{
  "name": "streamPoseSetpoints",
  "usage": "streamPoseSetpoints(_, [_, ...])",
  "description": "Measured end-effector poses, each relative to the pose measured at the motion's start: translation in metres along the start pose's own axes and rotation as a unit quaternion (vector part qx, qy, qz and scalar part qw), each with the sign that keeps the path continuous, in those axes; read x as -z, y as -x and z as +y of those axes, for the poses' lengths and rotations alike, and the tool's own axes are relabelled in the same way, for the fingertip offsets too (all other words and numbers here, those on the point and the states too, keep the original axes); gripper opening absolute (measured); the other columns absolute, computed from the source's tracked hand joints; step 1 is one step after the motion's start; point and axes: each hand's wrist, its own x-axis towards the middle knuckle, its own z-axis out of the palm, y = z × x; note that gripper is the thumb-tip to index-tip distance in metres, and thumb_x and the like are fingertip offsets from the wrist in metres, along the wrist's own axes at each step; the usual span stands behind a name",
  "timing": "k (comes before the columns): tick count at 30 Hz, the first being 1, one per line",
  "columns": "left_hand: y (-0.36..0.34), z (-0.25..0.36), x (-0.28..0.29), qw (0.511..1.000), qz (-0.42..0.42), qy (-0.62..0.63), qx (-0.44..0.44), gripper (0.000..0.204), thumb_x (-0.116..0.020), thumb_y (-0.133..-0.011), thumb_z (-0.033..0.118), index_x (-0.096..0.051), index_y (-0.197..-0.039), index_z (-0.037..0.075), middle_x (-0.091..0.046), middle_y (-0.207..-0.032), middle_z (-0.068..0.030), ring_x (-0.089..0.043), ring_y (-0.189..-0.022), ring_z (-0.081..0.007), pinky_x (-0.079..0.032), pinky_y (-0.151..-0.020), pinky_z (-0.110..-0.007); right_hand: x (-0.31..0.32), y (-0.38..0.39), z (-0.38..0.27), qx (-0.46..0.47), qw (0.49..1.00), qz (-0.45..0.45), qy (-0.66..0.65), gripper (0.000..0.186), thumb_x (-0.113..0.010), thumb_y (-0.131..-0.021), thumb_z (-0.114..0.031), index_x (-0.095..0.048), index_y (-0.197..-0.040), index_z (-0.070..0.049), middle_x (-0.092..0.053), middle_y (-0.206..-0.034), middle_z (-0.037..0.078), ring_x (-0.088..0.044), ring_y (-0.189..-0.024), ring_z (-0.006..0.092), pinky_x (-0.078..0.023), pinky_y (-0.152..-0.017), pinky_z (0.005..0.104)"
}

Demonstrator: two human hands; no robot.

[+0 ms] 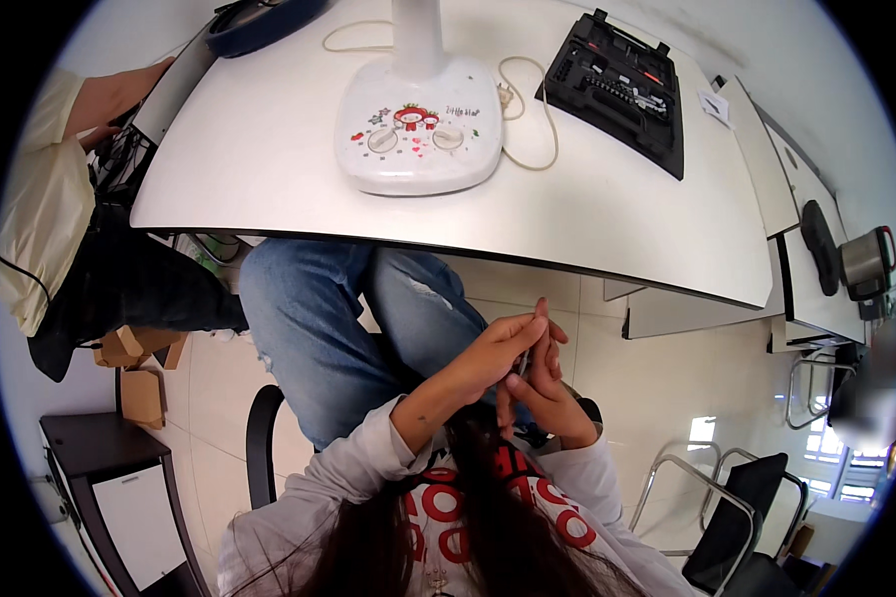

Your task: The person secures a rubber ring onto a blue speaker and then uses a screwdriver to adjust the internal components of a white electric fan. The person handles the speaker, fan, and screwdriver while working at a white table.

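My left hand (508,343) and my right hand (546,391) meet above my lap, in front of the table edge. The left thumb presses against the right hand's raised fingers, and the other left fingers curl behind them. A small greyish thing shows between the palms, too hidden to name. The right thumb bends in toward it. Beyond the hands, a white appliance base (423,129) with two knobs, printed cartoon pictures and an upright post stands on the white table (259,149).
A black tool case (617,95) lies open at the table's right, beside a pale cord (553,139). Part of a dark blue round thing (259,25) shows at the far left. At left sits another person (55,199). A chair (737,527) stands at lower right.
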Motion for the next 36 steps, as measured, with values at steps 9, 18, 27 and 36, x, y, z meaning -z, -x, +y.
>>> streamPoseSetpoints(9, [-0.018,-0.009,0.012,0.997,0.024,0.002,0.077,0.068,-0.035,-0.091,0.065,-0.052,-0.073,0.001,-0.053,-0.059,-0.0081,-0.058,-0.058,-0.0203,-0.05,-0.058,-0.031,0.001,-0.001,0.023,-0.001,1.0,-0.007,-0.023,0.048,-0.039,-0.1,-0.013,-0.013,-0.14,-0.007,-0.057,-0.069,0.009,-0.059,-0.054,0.0201,-0.049,-0.051,0.0271])
streamPoseSetpoints(18, [-0.04,-0.02,0.007,0.998,-0.057,-0.013,0.003,0.053,-0.045,-0.095,0.051,-0.057,-0.106,0.001,-0.064,-0.089,-0.0118,-0.062,-0.085,-0.0194,-0.049,-0.076,-0.028,0.025,0.006,0.002,0.062,0.988,0.047,-0.129,0.077,-0.046,-0.096,-0.024,0.012,-0.148,-0.025,-0.048,-0.053,0.006,-0.046,-0.034,0.017,-0.041,-0.033,0.0254])
streamPoseSetpoints(27, [-0.134,-0.072,-0.001,0.974,-0.036,-0.063,0.214,0.068,-0.033,-0.088,0.071,-0.048,-0.075,0.005,-0.052,-0.062,-0.0087,-0.055,-0.064,-0.0193,-0.049,-0.06,-0.032,0.069,0.009,0.047,0.012,0.972,0.2,-0.121,0.045,-0.038,-0.101,-0.022,-0.017,-0.139,-0.011,-0.052,-0.064,0.009,-0.051,-0.047,0.0204,-0.047,-0.05,0.0284])
streamPoseSetpoints(36, [-0.16,-0.104,0.031,0.952,-0.206,0.218,0.057,0.044,-0.05,-0.095,0.04,-0.056,-0.107,-0.002,-0.065,-0.099,-0.0118,-0.062,-0.096,-0.0237,-0.049,-0.084,-0.037,0.097,0.008,0.045,0.165,0.672,0.053,-0.72,0.03,-0.037,-0.101,-0.023,-0.045,-0.128,-0.01,-0.043,-0.058,-0.004,-0.045,-0.049,0.004,-0.039,-0.055,0.0192])
